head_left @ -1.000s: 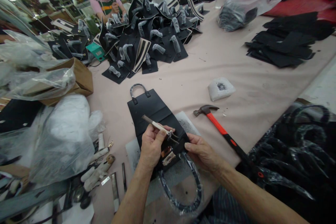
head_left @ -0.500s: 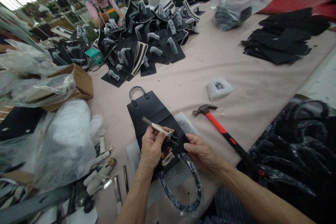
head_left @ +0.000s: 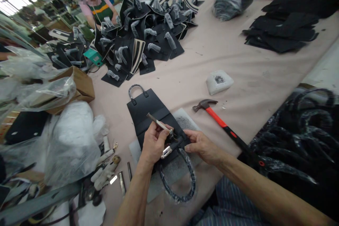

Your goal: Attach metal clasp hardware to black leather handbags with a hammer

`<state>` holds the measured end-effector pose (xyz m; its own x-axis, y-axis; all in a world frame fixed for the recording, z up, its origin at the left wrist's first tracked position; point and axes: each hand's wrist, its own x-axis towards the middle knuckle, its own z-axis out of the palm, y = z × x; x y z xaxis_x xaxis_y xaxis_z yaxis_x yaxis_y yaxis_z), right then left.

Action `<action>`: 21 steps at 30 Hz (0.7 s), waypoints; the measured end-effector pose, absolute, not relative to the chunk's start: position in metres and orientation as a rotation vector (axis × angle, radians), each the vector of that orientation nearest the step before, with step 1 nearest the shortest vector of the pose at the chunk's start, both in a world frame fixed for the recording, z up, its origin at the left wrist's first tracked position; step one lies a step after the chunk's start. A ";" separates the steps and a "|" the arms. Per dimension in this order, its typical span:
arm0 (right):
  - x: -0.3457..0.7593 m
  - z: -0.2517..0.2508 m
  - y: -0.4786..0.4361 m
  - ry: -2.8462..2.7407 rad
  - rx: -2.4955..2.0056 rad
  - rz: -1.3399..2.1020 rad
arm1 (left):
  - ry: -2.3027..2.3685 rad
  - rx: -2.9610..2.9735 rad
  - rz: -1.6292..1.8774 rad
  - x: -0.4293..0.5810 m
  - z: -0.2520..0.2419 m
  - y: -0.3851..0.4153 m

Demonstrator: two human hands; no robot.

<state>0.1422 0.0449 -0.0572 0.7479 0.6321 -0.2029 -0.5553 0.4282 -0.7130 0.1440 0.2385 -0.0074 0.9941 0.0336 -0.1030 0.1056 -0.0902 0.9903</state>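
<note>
Fingers of the left hand (head_left: 156,144) clench a pale-handled tool (head_left: 159,123) above a black leather bag panel (head_left: 148,113), which lies flat on a grey pad (head_left: 186,123) at lower centre of the long pinkish worktable (head_left: 254,74). Fingers of the right hand (head_left: 197,139) rest loosely extended on the panel, near a red-handled claw hammer (head_left: 214,118). A silver clasp (head_left: 166,152) sits just below the tool.

On the counter (head_left: 254,67), a bag (head_left: 148,113) lies on a mat (head_left: 186,123), with a hammer (head_left: 218,120) just to its right and a foam block (head_left: 219,82) behind the hammer. Further right, a heap of handles (head_left: 296,141) sits at the counter's edge, with stacked panels (head_left: 280,30) behind it. Straight ahead, behind the bag, is a pile of panels (head_left: 143,39). To the left are a box (head_left: 83,86) and a plastic sack (head_left: 71,144), with small tools (head_left: 122,183) in front of the sack.
</note>
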 end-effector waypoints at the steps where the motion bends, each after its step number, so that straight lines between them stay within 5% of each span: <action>1: 0.143 -0.057 0.045 -0.112 -0.855 0.740 | 0.112 1.684 -0.078 0.145 -0.004 0.238; 21: 0.133 -0.069 0.048 -0.042 -0.905 0.587 | 0.228 1.685 -0.001 0.124 -0.002 0.227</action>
<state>0.1327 0.0480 -0.0692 0.8430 0.4968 -0.2063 -0.4622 0.4726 -0.7503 0.1243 0.2266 -0.0022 0.9796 0.1497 -0.1338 0.1508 -0.1084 0.9826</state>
